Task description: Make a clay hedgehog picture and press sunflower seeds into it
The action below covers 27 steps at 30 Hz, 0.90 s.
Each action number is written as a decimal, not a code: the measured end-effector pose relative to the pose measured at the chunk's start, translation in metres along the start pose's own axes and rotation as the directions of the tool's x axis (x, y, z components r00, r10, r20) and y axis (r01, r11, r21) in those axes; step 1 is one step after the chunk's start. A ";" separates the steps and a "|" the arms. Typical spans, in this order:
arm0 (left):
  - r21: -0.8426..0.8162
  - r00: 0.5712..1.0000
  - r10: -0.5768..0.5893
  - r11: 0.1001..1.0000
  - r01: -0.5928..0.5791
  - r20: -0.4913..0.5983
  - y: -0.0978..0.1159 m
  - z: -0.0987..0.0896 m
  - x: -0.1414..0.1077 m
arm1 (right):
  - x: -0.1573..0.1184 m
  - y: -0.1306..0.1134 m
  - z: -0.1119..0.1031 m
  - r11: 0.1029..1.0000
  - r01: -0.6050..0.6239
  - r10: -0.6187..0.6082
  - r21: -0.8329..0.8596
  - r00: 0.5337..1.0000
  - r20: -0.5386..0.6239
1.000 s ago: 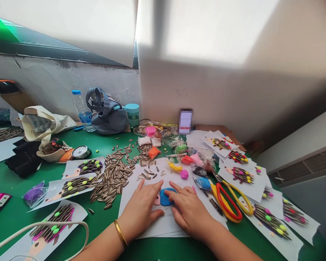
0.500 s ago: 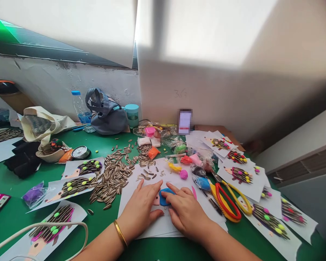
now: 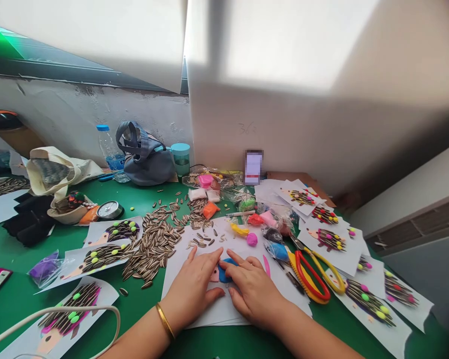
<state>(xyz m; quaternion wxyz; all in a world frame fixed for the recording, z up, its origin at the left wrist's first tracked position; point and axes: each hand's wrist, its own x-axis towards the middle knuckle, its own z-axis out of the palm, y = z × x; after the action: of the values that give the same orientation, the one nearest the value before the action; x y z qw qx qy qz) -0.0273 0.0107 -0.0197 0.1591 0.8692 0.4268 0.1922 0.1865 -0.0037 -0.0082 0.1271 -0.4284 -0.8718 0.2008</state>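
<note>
White paper (image 3: 179,294) lies in front of me with a flat blue clay piece (image 3: 224,273) and a pink clay patch (image 3: 214,274) on it. My left hand (image 3: 194,281) rests on the paper left of the pink patch, fingers spread, holding nothing. Over the right part of the blue clay lies my right hand (image 3: 252,286), its fingers apart and touching the clay; it partly hides the piece. A magenta clay strip (image 3: 267,265) is right of that hand. Above are a magenta ball (image 3: 252,239), yellow clay (image 3: 239,230) and loose sunflower seeds (image 3: 202,240).
A seed pile (image 3: 155,244) sits to the left, near hedgehog pictures (image 3: 69,309). Red-handled scissors (image 3: 314,279) and more hedgehog pictures (image 3: 327,242) are at right. Behind stand a phone (image 3: 253,167), a cup (image 3: 180,159), a bag (image 3: 147,162) and a bottle (image 3: 112,154). A cable (image 3: 78,307) crosses the lower left.
My right hand's fingers have shifted slightly over the blue clay, covering a little more of it. My left hand stays in nearly the same place. The view has shifted slightly.
</note>
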 end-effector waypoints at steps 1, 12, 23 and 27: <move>-0.002 1.000 -0.004 1.000 0.004 0.003 0.000 0.000 0.000 | 0.000 0.000 0.000 1.000 -0.004 0.004 0.002 1.000 -0.007; -0.005 1.000 -0.007 1.000 0.007 0.009 0.001 -0.001 0.001 | -0.001 0.003 -0.003 0.999 -0.034 0.033 -0.004 0.997 -0.074; -0.024 1.000 -0.012 1.000 0.012 -0.003 0.000 0.000 0.001 | -0.008 0.015 -0.006 1.000 -0.025 0.028 0.015 0.978 -0.206; -0.026 1.000 -0.015 1.000 0.015 0.000 0.000 -0.001 0.001 | -0.010 0.016 -0.009 1.000 -0.005 0.009 0.017 0.979 -0.205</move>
<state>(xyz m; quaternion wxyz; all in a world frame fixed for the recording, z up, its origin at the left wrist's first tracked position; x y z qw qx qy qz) -0.0271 0.0112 -0.0190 0.1717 0.8639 0.4309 0.1964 0.2072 -0.0010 -0.0075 0.2192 -0.4489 -0.8508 0.1633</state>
